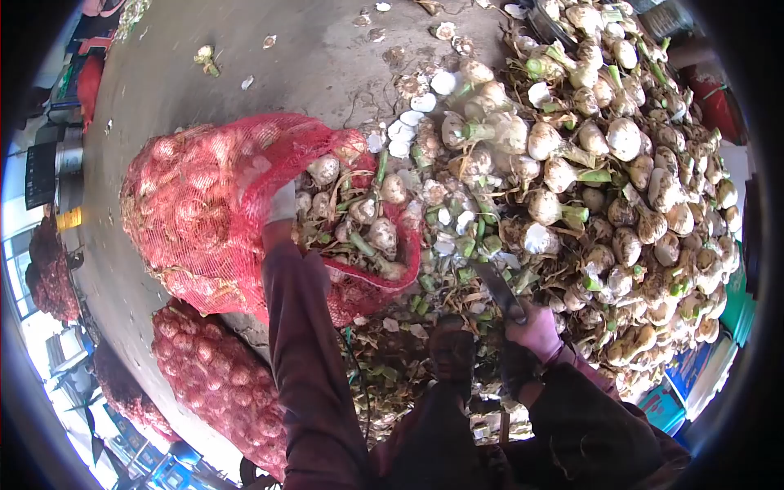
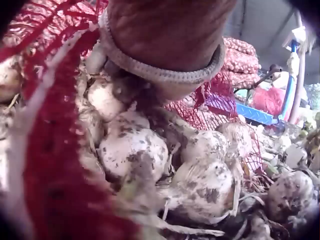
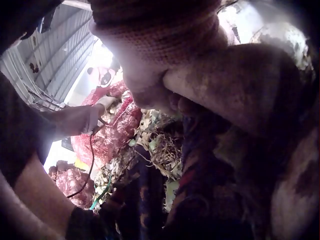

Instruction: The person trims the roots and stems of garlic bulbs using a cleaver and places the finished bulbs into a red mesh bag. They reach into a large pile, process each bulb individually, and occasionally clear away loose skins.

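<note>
My left hand (image 1: 282,202), in a pale glove, reaches in at the mouth of a full red mesh bag (image 1: 196,196); its fingers are hidden, so I cannot tell how they lie. Soil-specked garlic bulbs (image 2: 134,150) lie just below that hand's cuff (image 2: 165,75) in the left wrist view, beside the blurred red mesh rim (image 2: 60,165). Near my knees, my right hand (image 1: 535,331) grips a knife (image 1: 496,287), its blade pointing forward and left over cut stem pieces. The right wrist view shows that hand (image 3: 165,65) close up and dark, the knife hidden.
A large heap of garlic (image 1: 629,212) with stalks rises on my right. Cut stems and leaves (image 1: 392,351) litter the ground around my shoe (image 1: 452,347). A second filled mesh bag (image 1: 216,367) lies at the lower left. Trimmed white discs (image 1: 400,135) lie ahead on the concrete floor (image 1: 327,49).
</note>
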Action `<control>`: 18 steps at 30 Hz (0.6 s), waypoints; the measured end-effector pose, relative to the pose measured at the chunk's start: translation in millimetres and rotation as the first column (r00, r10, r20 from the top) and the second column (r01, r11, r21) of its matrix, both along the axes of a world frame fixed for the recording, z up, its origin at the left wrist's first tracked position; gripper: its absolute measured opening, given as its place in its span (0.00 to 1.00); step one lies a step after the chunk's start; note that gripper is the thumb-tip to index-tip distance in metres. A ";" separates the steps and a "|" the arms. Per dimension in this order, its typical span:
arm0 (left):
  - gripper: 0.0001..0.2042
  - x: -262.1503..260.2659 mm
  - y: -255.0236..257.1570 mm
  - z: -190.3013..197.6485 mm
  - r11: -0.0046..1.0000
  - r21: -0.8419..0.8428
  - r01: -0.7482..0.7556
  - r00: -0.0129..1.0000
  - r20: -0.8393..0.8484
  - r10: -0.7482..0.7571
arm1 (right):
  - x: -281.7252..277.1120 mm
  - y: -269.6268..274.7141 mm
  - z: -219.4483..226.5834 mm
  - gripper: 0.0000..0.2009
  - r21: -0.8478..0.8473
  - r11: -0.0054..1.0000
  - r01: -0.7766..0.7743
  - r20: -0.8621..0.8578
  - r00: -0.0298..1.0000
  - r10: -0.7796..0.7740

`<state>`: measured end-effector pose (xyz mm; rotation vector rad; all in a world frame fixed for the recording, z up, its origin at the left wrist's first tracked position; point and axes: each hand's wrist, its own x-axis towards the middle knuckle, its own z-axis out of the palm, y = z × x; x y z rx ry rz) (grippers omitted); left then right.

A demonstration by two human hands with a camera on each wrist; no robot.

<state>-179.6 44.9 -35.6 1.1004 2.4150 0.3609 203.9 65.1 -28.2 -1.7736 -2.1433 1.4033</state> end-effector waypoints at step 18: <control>0.30 -11.4 -39.3 54.5 0.911 0.287 -0.297 0.952 0.164 0.259 | 1.8 -7.7 -5.0 0.10 -0.023 0.999 0.044 -0.045 0.998 -0.045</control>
